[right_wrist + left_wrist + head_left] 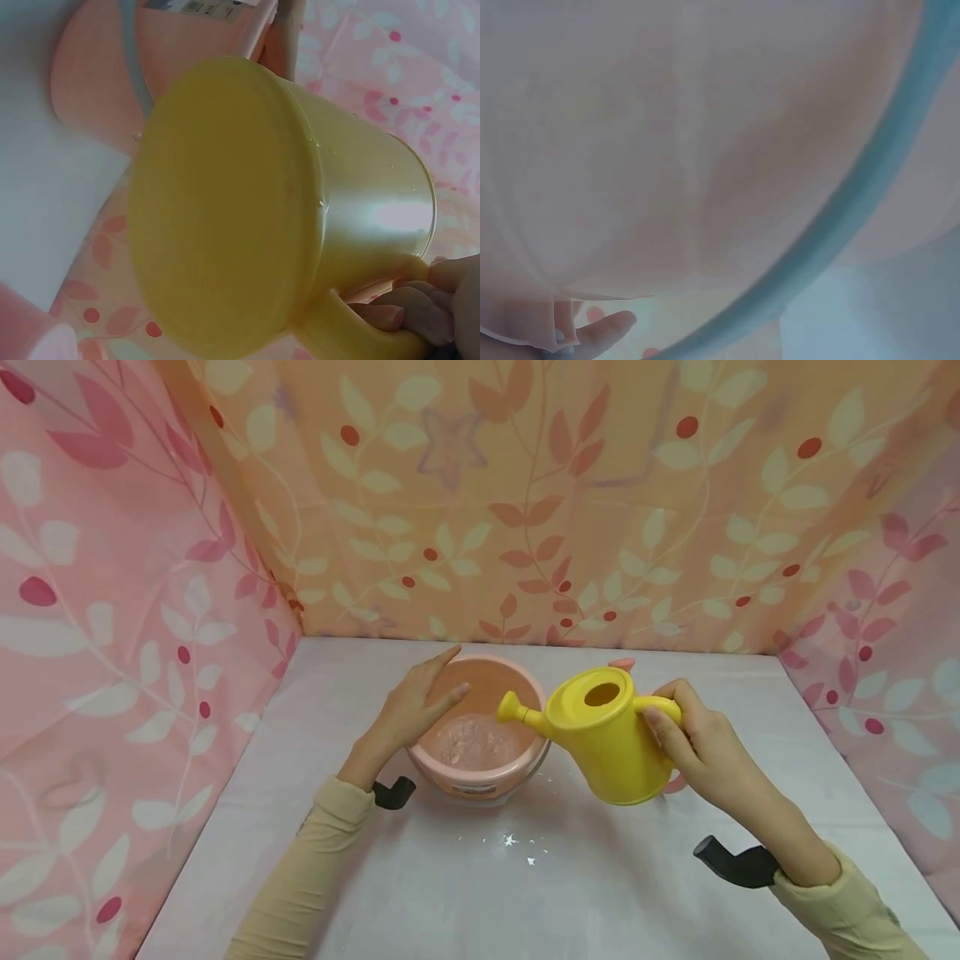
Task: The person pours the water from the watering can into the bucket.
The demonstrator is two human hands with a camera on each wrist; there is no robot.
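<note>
A pink bucket (480, 777) stands on the table with rippled water (476, 743) inside. My left hand (408, 702) lies at the bucket's left rim, fingers and thumb extended, the thumb over the inside. In the left wrist view the bucket wall (630, 150) fills most of the picture, crossed by a blue-grey handle (840, 217). My right hand (701, 743) grips the handle of a yellow watering can (611, 752), held up beside the bucket. Its spout reaches over the bucket's right rim. From the right wrist the can's round base (217, 210) shows, with droplets on its side.
Behind the can, a pink object (677, 783) is mostly hidden. Small water drops (517, 843) lie on the white table (480, 902) in front of the bucket. Patterned cloth (525, 510) closes off the back and both sides.
</note>
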